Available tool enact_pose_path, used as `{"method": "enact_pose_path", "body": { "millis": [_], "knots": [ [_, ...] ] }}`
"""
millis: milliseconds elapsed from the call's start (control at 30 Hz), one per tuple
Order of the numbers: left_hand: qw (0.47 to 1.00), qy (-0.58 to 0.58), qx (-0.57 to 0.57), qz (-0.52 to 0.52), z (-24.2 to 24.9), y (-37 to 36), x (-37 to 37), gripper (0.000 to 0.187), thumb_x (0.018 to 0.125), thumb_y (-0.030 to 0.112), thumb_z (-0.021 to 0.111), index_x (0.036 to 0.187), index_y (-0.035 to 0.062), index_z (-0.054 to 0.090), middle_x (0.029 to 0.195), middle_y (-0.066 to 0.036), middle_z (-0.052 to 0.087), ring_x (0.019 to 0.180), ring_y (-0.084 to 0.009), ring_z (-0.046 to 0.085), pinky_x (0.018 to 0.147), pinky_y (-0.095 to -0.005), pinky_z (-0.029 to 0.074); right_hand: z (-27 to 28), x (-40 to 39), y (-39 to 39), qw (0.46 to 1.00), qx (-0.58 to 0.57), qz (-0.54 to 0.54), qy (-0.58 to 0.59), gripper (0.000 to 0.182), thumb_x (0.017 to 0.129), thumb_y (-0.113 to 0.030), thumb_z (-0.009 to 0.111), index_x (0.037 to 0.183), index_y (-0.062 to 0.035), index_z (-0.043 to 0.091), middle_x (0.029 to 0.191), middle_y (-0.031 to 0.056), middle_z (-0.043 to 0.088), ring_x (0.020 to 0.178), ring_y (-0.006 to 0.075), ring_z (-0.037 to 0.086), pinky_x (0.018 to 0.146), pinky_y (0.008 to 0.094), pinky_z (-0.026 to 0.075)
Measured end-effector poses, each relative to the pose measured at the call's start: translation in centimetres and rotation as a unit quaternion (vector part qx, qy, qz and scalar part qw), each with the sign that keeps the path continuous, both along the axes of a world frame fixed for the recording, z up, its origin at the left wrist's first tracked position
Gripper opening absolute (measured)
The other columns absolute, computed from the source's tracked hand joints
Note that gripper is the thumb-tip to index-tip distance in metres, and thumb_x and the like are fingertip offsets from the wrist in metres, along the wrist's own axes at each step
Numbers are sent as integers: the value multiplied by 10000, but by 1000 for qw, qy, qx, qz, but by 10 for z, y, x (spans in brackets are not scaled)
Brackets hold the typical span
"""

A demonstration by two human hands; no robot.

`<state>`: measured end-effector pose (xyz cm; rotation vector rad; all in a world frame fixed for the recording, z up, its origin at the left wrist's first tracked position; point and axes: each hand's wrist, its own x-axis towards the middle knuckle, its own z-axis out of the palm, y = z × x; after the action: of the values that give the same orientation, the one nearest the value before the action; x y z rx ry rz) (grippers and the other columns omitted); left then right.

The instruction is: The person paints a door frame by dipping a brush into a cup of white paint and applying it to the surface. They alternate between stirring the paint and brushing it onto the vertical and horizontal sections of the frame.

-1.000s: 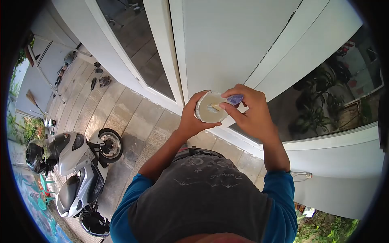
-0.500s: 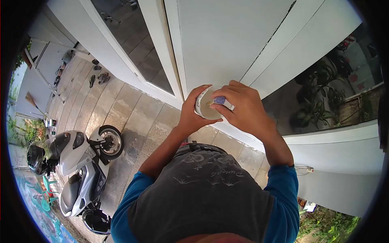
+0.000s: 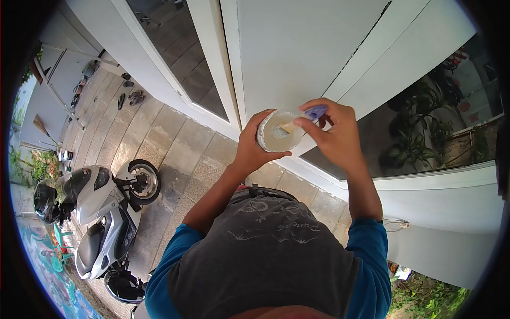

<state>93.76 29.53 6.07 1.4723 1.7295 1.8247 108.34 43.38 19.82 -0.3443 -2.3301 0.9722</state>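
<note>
My left hand (image 3: pixel 252 146) is wrapped round the left side of a white round tub (image 3: pixel 265 139) that holds pale, milky contents. Between the thumb and fingers of my right hand (image 3: pixel 334 133) is a brush (image 3: pixel 315 112) with a purple handle. Its light-coloured lower part points down to the left into the tub, and its tip reaches the contents near the middle. The tub is held in front of a white door panel (image 3: pixel 287 53).
A white and grey motorcycle (image 3: pixel 109 212) stands on the paved floor (image 3: pixel 183 154) at the left, with dark helmets (image 3: pixel 47 201) on it. Sandals (image 3: pixel 136 97) lie further off. Glass with plants behind it is at the right, below a white frame.
My right hand has moved right and slightly up, away from the tub's middle. More of the brush and of the tub's inside shows. The left hand has stayed on the tub.
</note>
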Motion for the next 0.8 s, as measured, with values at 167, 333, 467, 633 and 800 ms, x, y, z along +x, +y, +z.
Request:
{"method": "enact_pose_path", "body": {
  "millis": [167, 333, 467, 633, 800],
  "knots": [
    [999, -36, -35, -1, 2, -2, 4, 1055, 581, 249, 1020, 1437, 23, 448, 1357, -150, 593, 1251, -255, 596, 1048, -395, 492, -4, 8, 1, 998, -62, 2, 6, 237, 849, -168, 835, 1017, -39, 728, 810, 81, 704, 629, 151, 586, 580, 289, 475],
    [998, -46, -31, 17, -5, 1, 8, 996, 588, 210, 1008, 1414, 40, 479, 1321, -150, 613, 1214, -274, 617, 1030, -396, 504, -15, 7, -15, 998, 54, -10, 22, 211, 844, -169, 814, 987, -59, 705, 881, 96, 716, 681, 251, 658, 609, 341, 512],
    [998, -40, -35, 24, -1, 2, 16, 975, 602, 192, 996, 1412, 34, 476, 1297, -154, 625, 1194, -276, 630, 1008, -396, 517, -21, 6, -21, 995, 95, 1, 41, 213, 837, -149, 833, 980, -49, 711, 841, 107, 702, 632, 228, 639, 568, 322, 509],
    [998, -25, -44, 28, -5, 0, 18, 970, 610, 204, 993, 1412, 33, 474, 1293, -156, 625, 1187, -275, 634, 1001, -394, 520, -20, 13, -27, 996, 84, 1, -9, 206, 841, -152, 789, 986, -69, 668, 886, 107, 704, 767, 318, 692, 659, 385, 541],
    [998, -41, -40, 27, -7, 0, 21, 969, 615, 215, 993, 1411, 31, 473, 1288, -156, 624, 1187, -274, 635, 998, -395, 521, -20, 18, -27, 996, 85, -11, -1, 218, 841, -151, 789, 997, -70, 661, 890, 104, 706, 762, 313, 694, 651, 382, 541]
  ]
}}
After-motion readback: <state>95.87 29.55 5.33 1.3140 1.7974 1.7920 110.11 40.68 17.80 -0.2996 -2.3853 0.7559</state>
